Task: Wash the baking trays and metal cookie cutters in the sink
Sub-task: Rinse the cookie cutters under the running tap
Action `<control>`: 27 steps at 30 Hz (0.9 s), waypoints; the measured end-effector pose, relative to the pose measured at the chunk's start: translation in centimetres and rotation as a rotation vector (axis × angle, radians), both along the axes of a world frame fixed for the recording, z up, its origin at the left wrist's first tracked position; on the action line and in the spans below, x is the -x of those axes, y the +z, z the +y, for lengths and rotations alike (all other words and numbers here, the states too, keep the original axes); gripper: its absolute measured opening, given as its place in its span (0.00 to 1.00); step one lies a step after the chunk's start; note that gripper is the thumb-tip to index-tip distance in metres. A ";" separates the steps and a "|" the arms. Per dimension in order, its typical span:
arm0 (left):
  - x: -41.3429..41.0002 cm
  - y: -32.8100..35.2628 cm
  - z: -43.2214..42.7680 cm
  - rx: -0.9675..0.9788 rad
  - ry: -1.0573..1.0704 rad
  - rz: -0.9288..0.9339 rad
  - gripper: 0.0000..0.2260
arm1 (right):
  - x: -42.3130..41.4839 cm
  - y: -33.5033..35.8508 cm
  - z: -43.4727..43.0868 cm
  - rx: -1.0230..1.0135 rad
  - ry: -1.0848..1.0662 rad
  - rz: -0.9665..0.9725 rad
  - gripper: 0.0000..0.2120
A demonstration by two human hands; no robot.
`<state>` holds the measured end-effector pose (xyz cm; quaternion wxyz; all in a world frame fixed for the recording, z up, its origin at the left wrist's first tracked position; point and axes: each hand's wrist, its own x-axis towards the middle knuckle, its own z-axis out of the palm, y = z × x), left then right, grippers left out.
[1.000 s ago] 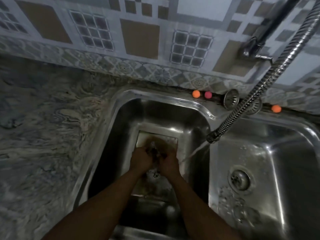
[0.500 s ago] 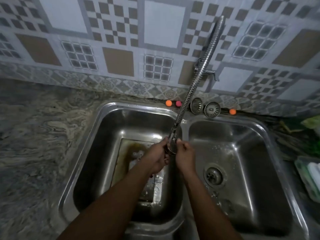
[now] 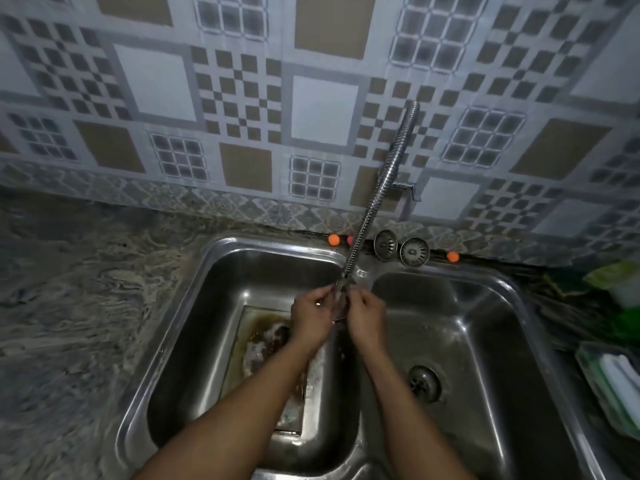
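A baking tray (image 3: 254, 315) lies flat in the left sink basin (image 3: 214, 261), covered in brown dirty water and foam; my forearms hide its near part. Above it, my left hand (image 3: 310, 315) and my right hand (image 3: 367, 315) meet just under the end of the flexible metal faucet hose (image 3: 379, 192). Between their fingertips they pinch a small shiny metal cookie cutter (image 3: 337, 315), mostly hidden by the fingers. I cannot tell its shape.
The right basin (image 3: 485, 306) holds only its drain (image 3: 424, 382). Two metal strainers (image 3: 385, 244) and small orange balls (image 3: 334, 239) sit on the back ledge. Granite counter (image 3: 69, 306) spreads to the left. A green container (image 3: 613, 382) stands at the right edge.
Both hands rose from rubbing low over the tray to the hose end, and stay there. The view pulled back and shifted, so the whole double sink shows.
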<state>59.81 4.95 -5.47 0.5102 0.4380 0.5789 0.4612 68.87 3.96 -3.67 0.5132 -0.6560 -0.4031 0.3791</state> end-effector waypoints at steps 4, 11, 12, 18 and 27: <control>1.5 0.0 0.7 -0.205 -0.079 0.273 0.09 | -0.6 0.4 0.5 0.159 0.093 0.687 0.08; 2.7 -1.0 2.0 -0.159 -0.215 0.471 0.08 | -1.0 0.0 0.8 0.211 0.179 0.844 0.08; 2.7 -1.1 1.9 -0.150 -0.199 0.507 0.07 | -1.0 -0.2 0.8 0.206 0.193 0.717 0.07; 2.9 -0.9 1.4 -0.096 -0.176 0.488 0.09 | 0.1 -0.2 0.7 0.161 0.156 0.387 0.08; 2.1 0.0 1.0 -0.062 -0.143 0.386 0.09 | -0.2 -0.4 -0.1 0.071 0.046 0.232 0.07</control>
